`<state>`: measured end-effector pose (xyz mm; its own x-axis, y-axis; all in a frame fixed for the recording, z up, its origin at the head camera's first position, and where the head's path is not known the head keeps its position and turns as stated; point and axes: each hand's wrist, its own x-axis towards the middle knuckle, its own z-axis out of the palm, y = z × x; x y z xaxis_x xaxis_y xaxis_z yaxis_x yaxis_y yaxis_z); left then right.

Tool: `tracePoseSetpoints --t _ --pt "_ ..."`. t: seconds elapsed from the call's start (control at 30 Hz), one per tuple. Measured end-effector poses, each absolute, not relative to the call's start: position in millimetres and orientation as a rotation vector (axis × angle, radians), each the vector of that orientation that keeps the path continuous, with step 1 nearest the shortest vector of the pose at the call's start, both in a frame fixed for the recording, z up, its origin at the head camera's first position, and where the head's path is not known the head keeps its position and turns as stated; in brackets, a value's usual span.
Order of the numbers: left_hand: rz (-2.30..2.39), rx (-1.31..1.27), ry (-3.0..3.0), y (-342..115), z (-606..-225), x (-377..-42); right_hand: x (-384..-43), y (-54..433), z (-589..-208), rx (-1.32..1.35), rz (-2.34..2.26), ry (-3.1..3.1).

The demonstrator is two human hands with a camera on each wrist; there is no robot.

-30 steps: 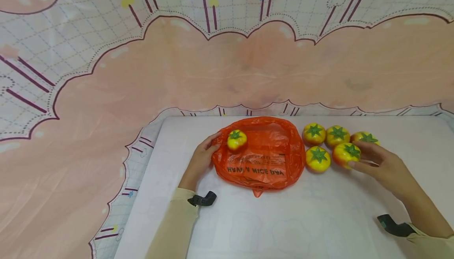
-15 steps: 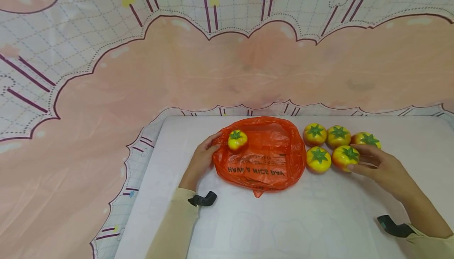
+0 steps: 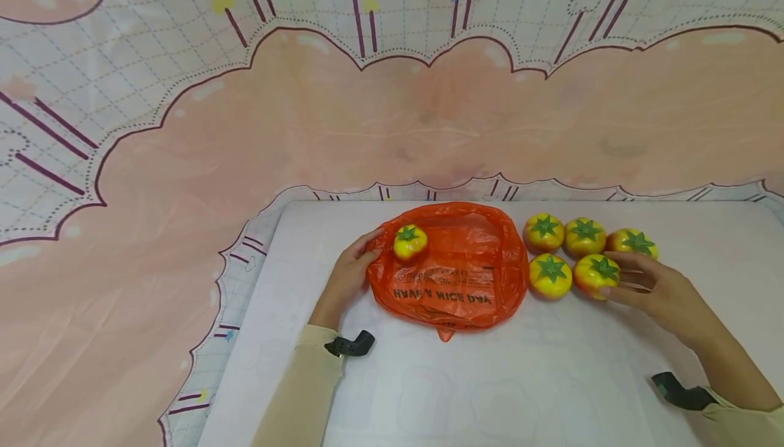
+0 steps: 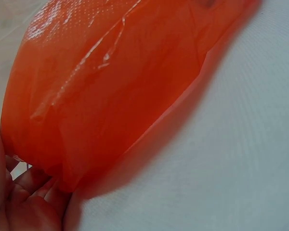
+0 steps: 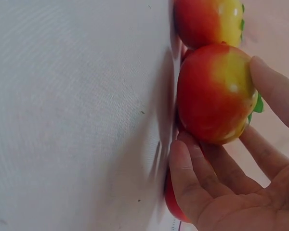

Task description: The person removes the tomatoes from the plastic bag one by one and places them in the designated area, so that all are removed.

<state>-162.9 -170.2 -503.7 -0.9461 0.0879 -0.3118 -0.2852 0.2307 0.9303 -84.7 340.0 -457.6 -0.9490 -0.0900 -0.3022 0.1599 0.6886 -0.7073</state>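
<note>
An orange-red plastic bag (image 3: 453,311) lies flat with its rim spread. My left hand (image 3: 352,267) pinches the bag's left edge, seen close in the left wrist view, where the fingers (image 4: 36,192) meet the plastic. One toy tomato (image 3: 410,243), yellow-topped with a green star, lies on the bag at its left part. At the right, my right hand (image 3: 658,294) holds another toy tomato (image 3: 595,275) between thumb and fingers. The right wrist view shows this tomato's red side (image 5: 207,101), with fingertips touching it from above and below.
Several more toy tomatoes stand close by: a front one (image 3: 550,275) by the bag, two behind, (image 3: 543,232) and a right rear tomato (image 3: 633,241) partly behind my hand. All lie on a white table (image 3: 465,392). A patterned cloth (image 3: 429,120) hangs behind.
My right hand has shifted the held tomato slightly towards me, so it stands in line with the front tomato. The left hand and the bag have barely moved.
</note>
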Motion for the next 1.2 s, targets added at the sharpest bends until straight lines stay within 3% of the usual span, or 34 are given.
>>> tracePoseSetpoints --t 1.2 --pt "1.726 -0.196 2.233 -170.8 -502.5 -163.4 -82.6 338.3 -461.8 0.017 -1.162 2.580"
